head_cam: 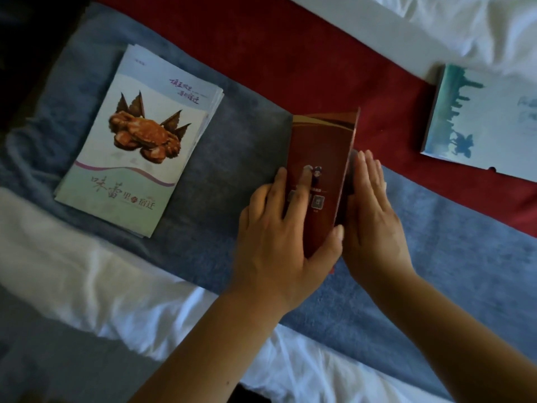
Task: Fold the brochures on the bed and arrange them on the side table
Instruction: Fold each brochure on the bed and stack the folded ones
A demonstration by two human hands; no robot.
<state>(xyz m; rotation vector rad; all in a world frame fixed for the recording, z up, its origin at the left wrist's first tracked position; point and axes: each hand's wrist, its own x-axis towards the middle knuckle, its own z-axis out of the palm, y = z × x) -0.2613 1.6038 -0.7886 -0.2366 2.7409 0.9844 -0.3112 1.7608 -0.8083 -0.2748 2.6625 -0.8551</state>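
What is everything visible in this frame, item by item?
red brochure: 1, dark red, centre, partly folded
crab brochures: 1 stack, pale green and white, left on the blue band
blue brochure: 1, blue-teal, upper right
bed runner: 1, blue and red bands, across the bed
bedding: 1, white, top right and bottom
left hand: 1, fingers pressing on the red brochure
right hand: 1, flat against its raised flap
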